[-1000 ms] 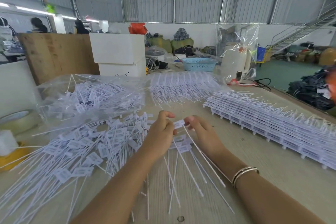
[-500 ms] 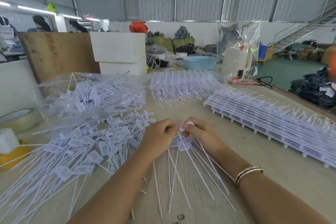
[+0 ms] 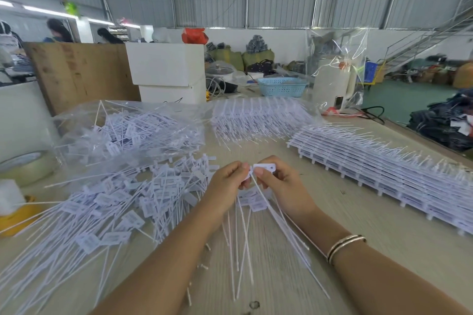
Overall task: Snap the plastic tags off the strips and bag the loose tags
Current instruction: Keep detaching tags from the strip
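At the table's centre my left hand [image 3: 226,183] and my right hand [image 3: 280,183] meet over a strip of white plastic tags [image 3: 253,202]. My right fingers pinch one white tag [image 3: 265,168] at the top, and my left fingers grip the strip beside it. Long thin tails hang from the strip toward me. A heap of loose tags [image 3: 107,207] lies to the left. Behind it sits a clear bag of tags [image 3: 133,130]. Stacked uncut strips [image 3: 384,169] run along the right.
More strips in clear plastic [image 3: 258,115] lie at the back centre. A tape roll [image 3: 25,166] and a yellow object [image 3: 18,215] sit at the left edge. White boxes [image 3: 166,71], a blue basket [image 3: 281,85] and a wooden board [image 3: 76,71] stand behind.
Both hands lifted slightly and shifted right with the strip. The tag at the top now stands free in my right fingers, above my left thumb.
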### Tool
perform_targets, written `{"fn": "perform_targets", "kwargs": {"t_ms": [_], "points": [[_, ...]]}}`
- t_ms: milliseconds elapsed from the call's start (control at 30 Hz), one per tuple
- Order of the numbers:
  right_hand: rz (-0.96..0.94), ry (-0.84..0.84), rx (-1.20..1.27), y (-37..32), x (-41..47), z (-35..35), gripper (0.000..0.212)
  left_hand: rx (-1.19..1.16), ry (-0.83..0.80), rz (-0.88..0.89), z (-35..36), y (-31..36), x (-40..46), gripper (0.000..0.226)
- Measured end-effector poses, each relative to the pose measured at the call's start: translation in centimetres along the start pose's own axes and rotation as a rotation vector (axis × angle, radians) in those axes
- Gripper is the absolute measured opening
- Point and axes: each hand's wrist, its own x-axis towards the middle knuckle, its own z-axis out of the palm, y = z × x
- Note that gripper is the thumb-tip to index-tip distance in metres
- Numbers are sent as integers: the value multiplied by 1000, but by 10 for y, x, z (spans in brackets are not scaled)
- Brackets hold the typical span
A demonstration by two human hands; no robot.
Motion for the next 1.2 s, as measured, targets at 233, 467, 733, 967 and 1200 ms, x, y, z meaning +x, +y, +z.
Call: {"fn": "perform_targets", "kwargs": {"t_ms": [233,467,733,967,1200], "points": [[18,3,131,1,-2,1,12,-96,-12,-6,7,2,0,32],[163,-27,325,2,1,-2,15,-133,-54,-44,6,1,-1,40],[183,-37,418,1,0,0,13,-218,-34,-72,10,-1,-1,40],[311,15,682,-2,1,-13,11,-415,26,-130,-8,2,5,44],[273,70,-107,10,3,-2,13,-134,88,43,-4,0,1,41]]}}
